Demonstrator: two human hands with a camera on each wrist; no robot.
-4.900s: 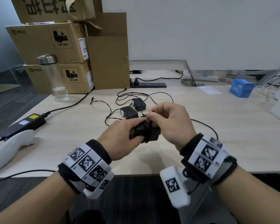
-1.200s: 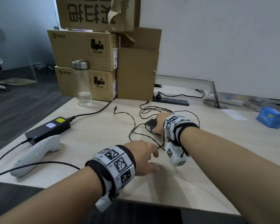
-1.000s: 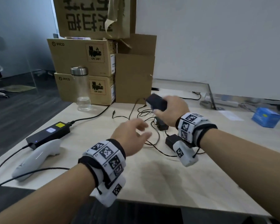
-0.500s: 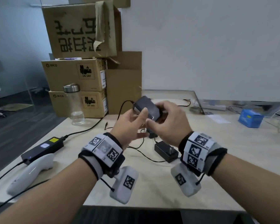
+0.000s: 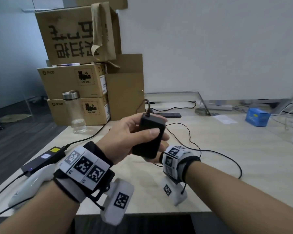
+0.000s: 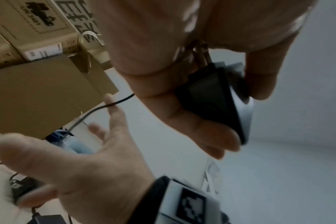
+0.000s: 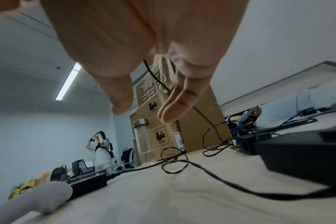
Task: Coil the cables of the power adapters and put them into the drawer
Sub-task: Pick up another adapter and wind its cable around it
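My left hand [image 5: 122,139] grips a black power adapter [image 5: 150,142] upright above the desk, thumb across its front. Its thin cable [image 5: 147,105] leaves the top end and hangs behind. My right hand [image 5: 156,160] is just below the adapter, mostly hidden by it. In the left wrist view the right hand [image 6: 82,159] has its fingers spread, with the cable [image 6: 98,109] lying across one finger. In the right wrist view the cable [image 7: 157,80] runs along my straight fingers [image 7: 173,106] down to loose loops on the desk. Two more adapters [image 7: 297,159] lie beside it. No drawer shows.
Stacked cardboard boxes [image 5: 74,81] and a glass bottle [image 5: 74,112] stand at the back left. A black power brick [image 5: 44,157] and a white controller [image 5: 32,183] lie at the left edge. A power strip [image 5: 167,114] and a blue box [image 5: 256,116] sit farther back.
My right hand lifted an adapter off the desk and passed it to my left hand. The right hand then dropped below it onto the cable. The earlier coiled adapter is out of view.
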